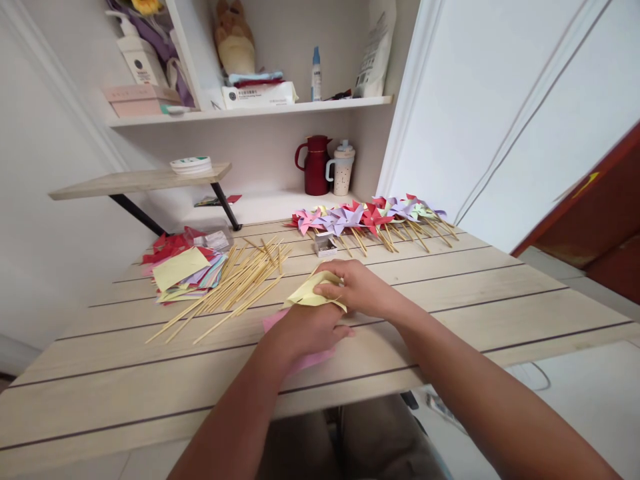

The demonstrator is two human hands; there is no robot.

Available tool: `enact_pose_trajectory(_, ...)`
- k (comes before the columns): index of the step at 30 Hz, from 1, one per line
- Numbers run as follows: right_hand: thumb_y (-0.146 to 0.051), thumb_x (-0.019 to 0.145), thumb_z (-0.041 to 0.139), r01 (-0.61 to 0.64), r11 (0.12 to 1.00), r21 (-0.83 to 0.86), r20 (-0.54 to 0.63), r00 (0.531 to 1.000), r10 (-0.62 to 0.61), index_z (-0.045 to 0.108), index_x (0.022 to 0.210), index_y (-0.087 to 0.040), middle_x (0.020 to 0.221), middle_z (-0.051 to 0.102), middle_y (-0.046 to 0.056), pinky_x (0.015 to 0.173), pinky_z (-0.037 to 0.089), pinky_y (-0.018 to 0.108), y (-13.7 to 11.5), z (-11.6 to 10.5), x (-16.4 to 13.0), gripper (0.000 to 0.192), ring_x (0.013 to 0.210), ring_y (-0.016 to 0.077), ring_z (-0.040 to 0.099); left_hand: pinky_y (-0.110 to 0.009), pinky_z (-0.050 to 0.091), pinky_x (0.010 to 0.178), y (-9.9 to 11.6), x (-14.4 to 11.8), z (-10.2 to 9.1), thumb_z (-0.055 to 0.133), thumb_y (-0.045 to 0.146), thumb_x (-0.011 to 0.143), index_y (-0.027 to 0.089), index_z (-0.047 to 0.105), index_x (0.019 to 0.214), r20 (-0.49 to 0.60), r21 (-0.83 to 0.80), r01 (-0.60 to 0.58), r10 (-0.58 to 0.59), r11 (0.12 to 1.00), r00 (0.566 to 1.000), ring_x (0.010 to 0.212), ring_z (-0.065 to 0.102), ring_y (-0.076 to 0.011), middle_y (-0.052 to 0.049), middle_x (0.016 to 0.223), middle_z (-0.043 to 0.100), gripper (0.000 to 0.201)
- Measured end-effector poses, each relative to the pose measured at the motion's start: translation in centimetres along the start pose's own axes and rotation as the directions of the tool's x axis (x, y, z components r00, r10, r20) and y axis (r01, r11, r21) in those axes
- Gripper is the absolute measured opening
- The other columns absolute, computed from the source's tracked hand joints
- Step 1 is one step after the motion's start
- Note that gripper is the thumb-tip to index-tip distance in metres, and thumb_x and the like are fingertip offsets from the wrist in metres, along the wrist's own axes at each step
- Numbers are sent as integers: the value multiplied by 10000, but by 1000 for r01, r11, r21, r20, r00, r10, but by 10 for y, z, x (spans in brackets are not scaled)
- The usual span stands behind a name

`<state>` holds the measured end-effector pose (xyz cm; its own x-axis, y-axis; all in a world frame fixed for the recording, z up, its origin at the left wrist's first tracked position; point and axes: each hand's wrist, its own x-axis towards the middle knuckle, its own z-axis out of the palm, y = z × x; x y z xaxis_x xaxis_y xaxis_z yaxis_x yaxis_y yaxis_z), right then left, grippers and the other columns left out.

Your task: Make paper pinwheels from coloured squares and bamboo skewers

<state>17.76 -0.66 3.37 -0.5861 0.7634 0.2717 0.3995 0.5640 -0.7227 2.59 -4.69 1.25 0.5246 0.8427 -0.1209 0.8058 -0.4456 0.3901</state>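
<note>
"So, where is the yellow paper (301, 294)?"

"Curved up by the left hand (311, 328), near the pink sheet (313, 361) on the table (500, 287)."

"And the grip?"

"The right hand (359, 288) pinches it between thumb and fingers; the left hand's fingers are mostly hidden, so its hold can't be told."

"How would it handle?"

"Likely light and springy, quick to crease or tear; it seems best taken gently near the edges."
</note>
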Motion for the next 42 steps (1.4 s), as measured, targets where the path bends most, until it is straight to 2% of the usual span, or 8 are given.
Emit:
enact_pose_trajectory(5, -237, 844, 588, 21, 1000, -23, -1, 1000, -21, 640, 820, -165, 795, 641, 8, 644, 373, 252, 1, -1, -1, 92, 732, 163, 558, -450, 445, 1008, 2, -1, -2, 532, 497, 893, 222, 668, 1146, 21, 2, 19, -19, 1000, 1000, 1103, 627, -315, -93, 1064, 718, 398)
enact_pose_trajectory(13, -243, 863, 588, 29, 998, -61, 8, 1000, -29, 662, 833, -171, 824, 668, 18, 665, 378, 266, -4, -2, -1, 108, 759, 178, 575, -424, 445, 1023, 5, -3, -3, 554, 450, 889, 248, 663, 1143, 18, -47, 31, -30, 998, 999, 1206, 569, -304, -74, 1239, 666, 343)
enact_pose_trajectory(22, -236, 862, 606, 67, 992, -110, 11, 998, -66, 699, 899, -187, 887, 697, 34, 720, 398, 287, -3, -2, -1, 112, 818, 201, 598, -452, 468, 988, 3, -2, 0, 530, 487, 897, 218, 672, 1158, 61, -27, 46, -44, 999, 997, 1180, 593, -330, -115, 1278, 656, 401)
enact_pose_trajectory(28, -260, 854, 625, 67, 992, -109, 1, 998, -67, 700, 911, -193, 832, 683, 33, 737, 403, 296, -3, -2, -1, 116, 814, 210, 586, -456, 439, 1030, 2, -3, 0, 518, 493, 903, 223, 658, 1178, 52, -28, 43, -41, 999, 998, 1247, 552, -336, -109, 1343, 617, 410)
enact_pose_trajectory(32, -252, 851, 620, 72, 991, -109, -1, 997, -72, 701, 917, -198, 821, 680, 31, 735, 404, 295, -2, -2, -1, 118, 810, 209, 583, -426, 429, 1042, 2, -3, 0, 528, 498, 897, 246, 650, 1184, 43, -33, 51, -49, 998, 998, 1262, 535, -313, -80, 1323, 633, 402)
enact_pose_trajectory(42, -277, 860, 620, 73, 991, -116, 8, 997, -72, 701, 904, -198, 838, 691, 35, 739, 413, 299, -2, -2, -1, 121, 824, 217, 596, -429, 433, 1034, 2, -3, 1, 529, 491, 896, 241, 653, 1173, 32, -48, 48, -46, 998, 998, 1243, 548, -320, -86, 1294, 642, 393)
